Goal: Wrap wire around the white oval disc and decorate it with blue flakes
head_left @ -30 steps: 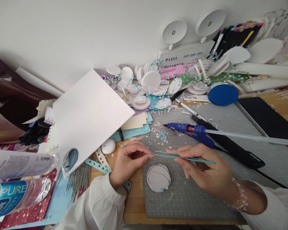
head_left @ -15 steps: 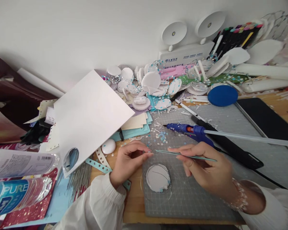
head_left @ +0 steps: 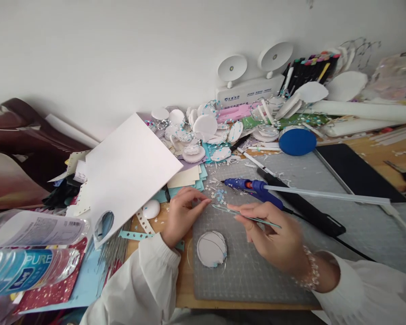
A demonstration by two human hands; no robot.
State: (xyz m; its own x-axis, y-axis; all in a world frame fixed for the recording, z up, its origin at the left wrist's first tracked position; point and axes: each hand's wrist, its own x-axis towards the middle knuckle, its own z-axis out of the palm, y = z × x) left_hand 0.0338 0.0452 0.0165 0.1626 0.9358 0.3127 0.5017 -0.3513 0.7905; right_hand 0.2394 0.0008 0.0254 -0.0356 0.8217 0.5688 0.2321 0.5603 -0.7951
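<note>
My left hand (head_left: 186, 216) is closed in a pinch above the cutting mat's (head_left: 243, 280) left edge. Whatever sits between its thumb and forefinger is too small to make out. Thin teal tweezers (head_left: 223, 208) lie in the closed fingers of my right hand (head_left: 267, 234), their tips close to my left fingertips. Below both hands, a white round disc (head_left: 209, 250) with thin wire looped about it rests on the mat, with light blue bits on its lower edge. Tiny blue and white flower-shaped pieces (head_left: 219, 195) are scattered just beyond my fingertips.
Beyond my right hand lies a blue glue gun (head_left: 243, 185) with a long glue stick. Farther right are a blue round lid (head_left: 297, 141) and a dark phone (head_left: 358, 171). Wire-wrapped white discs (head_left: 205, 126) pile up behind. A white board (head_left: 131, 167) and water bottle (head_left: 30, 271) occupy the left.
The camera view has shifted, so the whole scene sits differently. Both hands have moved slightly away from the disc, toward the glue gun's tip. The tweezers stay in my right hand.
</note>
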